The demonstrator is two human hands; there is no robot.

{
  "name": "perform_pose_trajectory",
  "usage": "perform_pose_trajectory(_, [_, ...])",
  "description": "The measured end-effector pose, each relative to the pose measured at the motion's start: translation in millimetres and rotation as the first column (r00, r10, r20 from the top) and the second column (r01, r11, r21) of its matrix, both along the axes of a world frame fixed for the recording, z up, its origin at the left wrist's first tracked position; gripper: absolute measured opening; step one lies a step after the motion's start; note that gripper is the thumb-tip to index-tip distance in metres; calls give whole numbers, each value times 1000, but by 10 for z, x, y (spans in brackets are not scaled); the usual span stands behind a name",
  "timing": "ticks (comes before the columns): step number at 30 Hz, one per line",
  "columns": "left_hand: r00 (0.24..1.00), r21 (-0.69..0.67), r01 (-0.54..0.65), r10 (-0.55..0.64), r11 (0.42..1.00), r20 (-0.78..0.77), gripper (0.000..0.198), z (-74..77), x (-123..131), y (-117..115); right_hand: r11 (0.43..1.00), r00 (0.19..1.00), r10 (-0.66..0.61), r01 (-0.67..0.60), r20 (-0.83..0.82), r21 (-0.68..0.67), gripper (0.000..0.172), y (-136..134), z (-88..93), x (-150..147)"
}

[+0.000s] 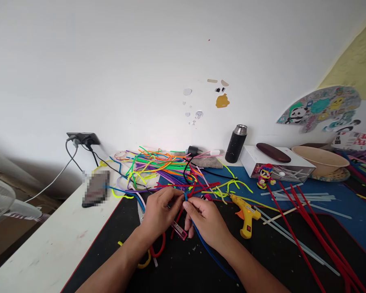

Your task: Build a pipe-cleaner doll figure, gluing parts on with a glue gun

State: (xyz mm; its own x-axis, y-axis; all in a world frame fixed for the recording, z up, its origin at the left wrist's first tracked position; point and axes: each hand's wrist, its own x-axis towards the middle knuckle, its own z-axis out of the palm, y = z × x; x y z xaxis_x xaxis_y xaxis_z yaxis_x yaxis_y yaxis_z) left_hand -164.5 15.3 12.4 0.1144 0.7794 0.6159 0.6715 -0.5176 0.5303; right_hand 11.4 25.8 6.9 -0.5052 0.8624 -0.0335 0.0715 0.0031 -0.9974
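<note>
Blue pipe cleaner [201,240] pinched by left hand [159,212] and right hand [205,221]; glue gun [246,212] lies right of hands.

Left hand [158,211] and right hand [205,221] meet at centre — fingers [175,196] pinched together, forearms converging.

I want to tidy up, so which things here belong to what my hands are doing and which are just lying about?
In use: left hand, right hand, blue pipe cleaner, red pipe cleaner.
Lying about: yellow glue gun, flask, bowl, fan.
</note>
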Motion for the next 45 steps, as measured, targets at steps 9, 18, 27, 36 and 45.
perform_pose_trajectory(9, [994, 95, 29, -19, 995, -105, 8, 15, -40, 20, 1000, 1000, -6, 6, 0, -9, 44, 25, 35, 27])
perform_pose_trajectory(18, [984, 143, 82, -58, 986, -166, 8, 38, -36, 7, 996, 997, -76, 77, -24, 41, 44, 45, 65, 61])
perform_pose_trajectory(27, [994, 124, 67, -56, 990, -93, 7, 20, -16, 5, 998, 998, -63, 63, -21, -7, 43, 40, 49, 53])
perform_pose_trajectory(36, [996, 52, 22, -27, 998, 86, 9, 39, 75, -19, 998, 998, -61, 61, -15, -16, 44, 20, 63, 36])
perform_pose_trajectory(45, [988, -23, 77, -74, 997, 138, 12, 1, 18, 24, 995, 994, -92, 90, -53, -45, 48, 61, 85, 71])
